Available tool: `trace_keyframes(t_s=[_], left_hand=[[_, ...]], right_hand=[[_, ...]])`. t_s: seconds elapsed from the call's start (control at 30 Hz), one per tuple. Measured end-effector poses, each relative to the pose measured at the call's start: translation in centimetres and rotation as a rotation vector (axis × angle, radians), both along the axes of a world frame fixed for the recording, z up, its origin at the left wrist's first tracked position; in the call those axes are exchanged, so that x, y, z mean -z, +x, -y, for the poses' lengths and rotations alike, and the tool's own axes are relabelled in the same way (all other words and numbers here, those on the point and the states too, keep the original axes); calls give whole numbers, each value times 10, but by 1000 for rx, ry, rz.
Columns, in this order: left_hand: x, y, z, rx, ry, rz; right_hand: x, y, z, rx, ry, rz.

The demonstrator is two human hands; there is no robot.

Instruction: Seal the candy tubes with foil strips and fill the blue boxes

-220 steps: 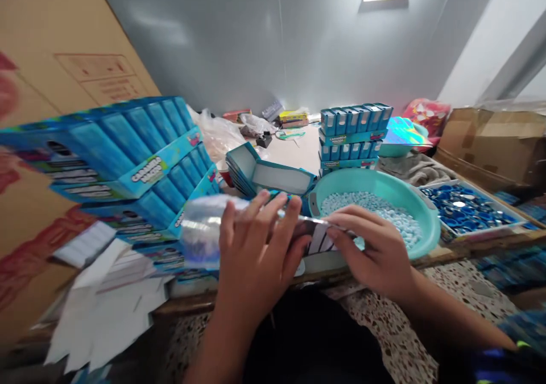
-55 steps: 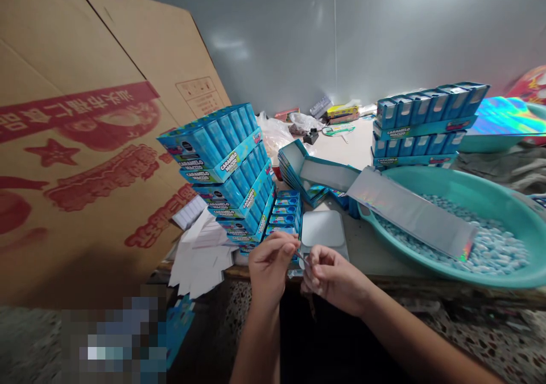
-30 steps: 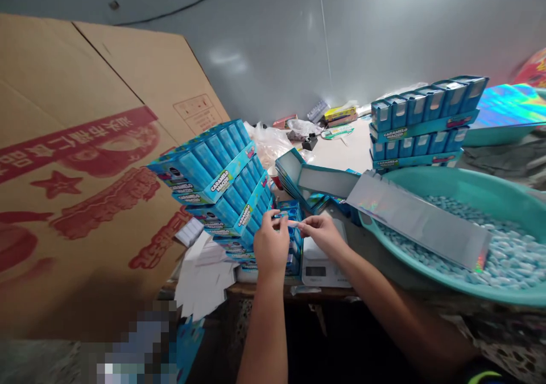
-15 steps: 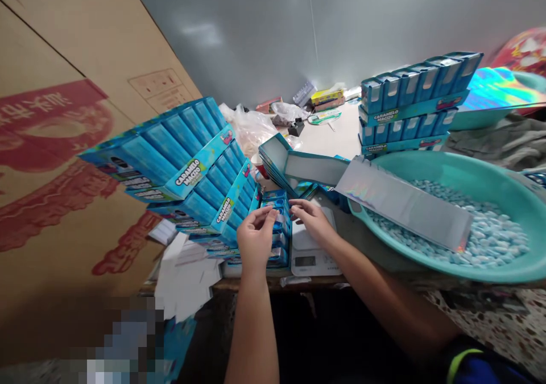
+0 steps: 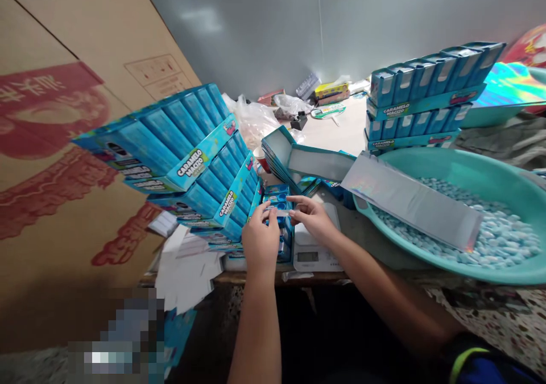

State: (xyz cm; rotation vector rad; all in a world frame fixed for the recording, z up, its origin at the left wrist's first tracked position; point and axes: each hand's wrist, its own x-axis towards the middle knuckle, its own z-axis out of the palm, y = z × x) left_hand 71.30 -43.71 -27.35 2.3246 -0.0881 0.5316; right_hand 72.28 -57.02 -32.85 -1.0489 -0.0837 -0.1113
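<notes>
Take the white plastic digital scale as your landmark. Left of it leans the tall stack of blue cardboard display trays; keep your left wrist off its near corner. Right of it sits the wide turquoise plastic basin of pale blue sweets, a flat silvery sleeve lying across it. Touching or just beside the scale's left edge runs the row of small blue printed boxes, under your fingers.

Your left hand pinches one end of a short pale translucent strip, above the boxes, left of the scale. Your right hand brings narrowed fingertips to the other end; whether they grip it, I cannot tell. To work well, I'd hold the strip by its ends, level and lightly taut, steadying both wrists so it doesn't curl.

Seven seconds ago no sleeve lay in the basin; now it does. Half a second ago your right fingertips stood apart from the strip; now it spans the gap between both hands.
</notes>
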Motion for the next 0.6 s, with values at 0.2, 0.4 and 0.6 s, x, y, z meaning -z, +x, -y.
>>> trace_keyframes(t_s=[0.2, 0.4, 0.6], left_hand=[[5, 4, 0, -42, 131, 35], [10, 11, 0, -3, 106, 11], [10, 11, 1, -3, 111, 35]], right_hand=[[4, 3, -7, -15, -61, -2], [11, 2, -15, -1, -132, 32], [16, 1, -15, 9, -214, -1]])
